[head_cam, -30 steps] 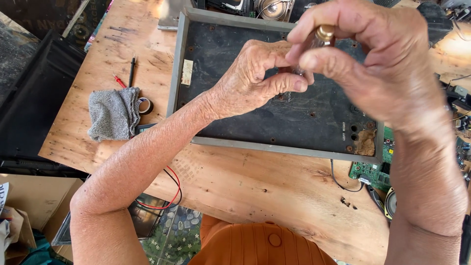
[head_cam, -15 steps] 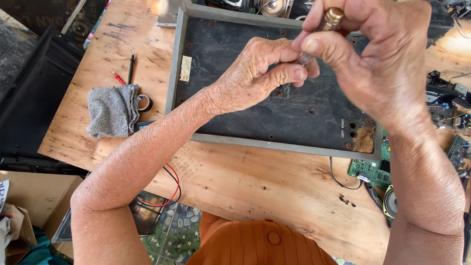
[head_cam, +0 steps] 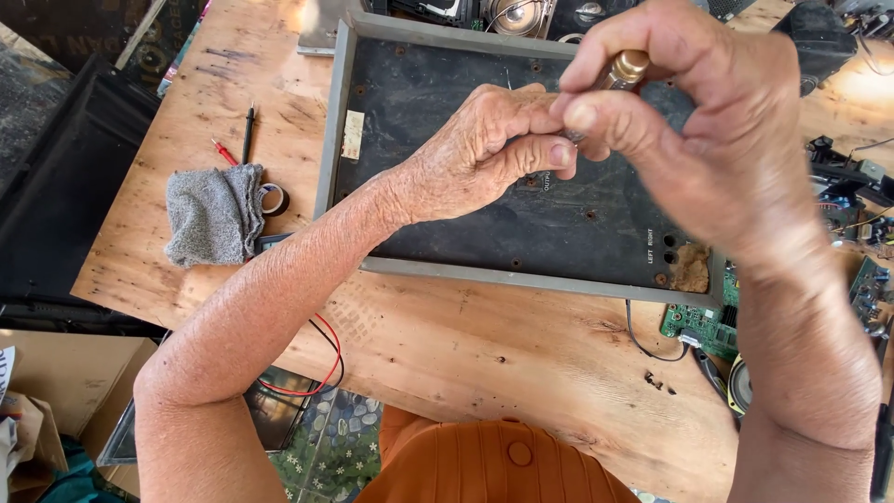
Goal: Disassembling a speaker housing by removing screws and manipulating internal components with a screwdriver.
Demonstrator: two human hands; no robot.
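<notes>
My right hand (head_cam: pixel 708 140) is closed around a small brass-coloured metal tool (head_cam: pixel 626 68), whose end sticks up between thumb and fingers. My left hand (head_cam: pixel 480 154) pinches the tool's lower tip, fingers pressed against the right thumb. Both hands hover above a dark panel in a grey frame (head_cam: pixel 521 270) lying flat on the wooden table (head_cam: pixel 484 354). What sits at the tool's tip is hidden by the fingers.
A grey cloth (head_cam: pixel 212 214) lies left of the panel beside a roll of tape (head_cam: pixel 274 197) and red and black probes (head_cam: pixel 244 140). A green circuit board (head_cam: pixel 712 326) and a black cable (head_cam: pixel 643 346) sit at the right. Red and black wires (head_cam: pixel 321 373) hang off the near edge.
Both hands have shifted a little to the right and lower in view while staying joined on the tool. The panel has not moved on the table.
</notes>
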